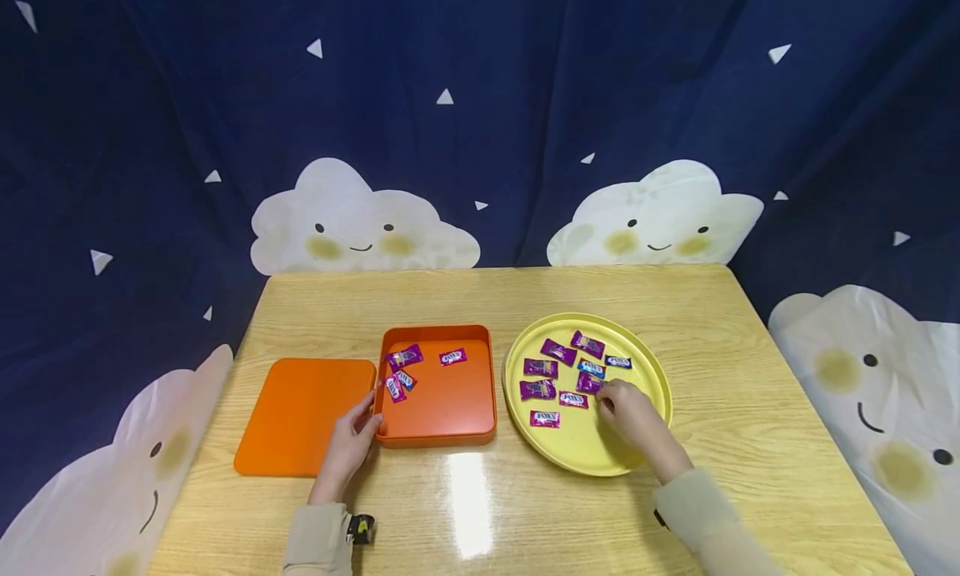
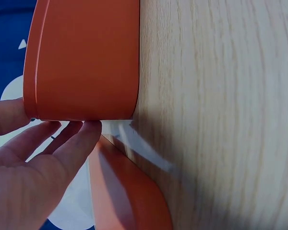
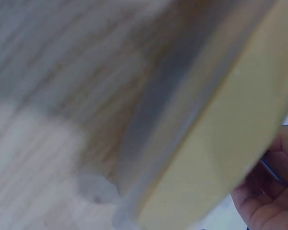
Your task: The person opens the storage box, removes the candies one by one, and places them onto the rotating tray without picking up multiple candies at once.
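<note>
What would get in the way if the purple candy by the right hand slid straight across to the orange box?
Another purple candy lies about in its path, then the rim of the yellow tray, then the wall of the orange box. Lifted over those, the candy by the right hand would probably meet nothing else visible.

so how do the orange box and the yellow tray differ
The orange box is squarish; the yellow tray is round. The box holds four wrapped sweets, the tray more. The left hand touches the box; the right hand is over the tray. Both rest on the table.
</note>
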Tool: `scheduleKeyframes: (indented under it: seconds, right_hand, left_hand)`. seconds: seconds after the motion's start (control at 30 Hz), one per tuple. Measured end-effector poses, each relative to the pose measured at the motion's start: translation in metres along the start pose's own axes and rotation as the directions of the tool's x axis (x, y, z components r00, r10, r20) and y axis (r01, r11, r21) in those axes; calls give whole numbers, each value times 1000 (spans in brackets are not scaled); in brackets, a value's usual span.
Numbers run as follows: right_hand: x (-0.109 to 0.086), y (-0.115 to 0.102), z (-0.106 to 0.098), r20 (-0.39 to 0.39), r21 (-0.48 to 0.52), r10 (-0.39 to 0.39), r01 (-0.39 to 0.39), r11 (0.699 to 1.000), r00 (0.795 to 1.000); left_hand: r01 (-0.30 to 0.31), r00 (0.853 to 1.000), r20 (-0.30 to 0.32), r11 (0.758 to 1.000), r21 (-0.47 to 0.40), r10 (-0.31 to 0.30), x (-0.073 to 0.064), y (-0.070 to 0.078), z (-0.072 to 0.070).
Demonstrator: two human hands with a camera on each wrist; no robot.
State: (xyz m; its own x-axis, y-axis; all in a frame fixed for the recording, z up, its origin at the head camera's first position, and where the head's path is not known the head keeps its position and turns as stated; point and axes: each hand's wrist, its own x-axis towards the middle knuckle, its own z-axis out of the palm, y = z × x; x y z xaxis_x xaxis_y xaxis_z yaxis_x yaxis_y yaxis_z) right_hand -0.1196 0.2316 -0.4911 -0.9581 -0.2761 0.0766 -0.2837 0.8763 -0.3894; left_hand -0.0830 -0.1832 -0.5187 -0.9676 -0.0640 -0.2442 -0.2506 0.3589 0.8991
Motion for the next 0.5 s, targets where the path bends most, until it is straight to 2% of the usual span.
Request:
scheduleKeyframes:
  seconds: [0.27,0.5]
  right_hand:
    - [-7,-4,13,69,16,12,-13,1000,998]
    - [-9,-6,19,89,-8,-10,11,1000,996]
  left_hand:
    - [0,1000,-3,1000,-2,0,1,-1,0]
    - [6,1000,-10,1000,15,-6,1,-1,0]
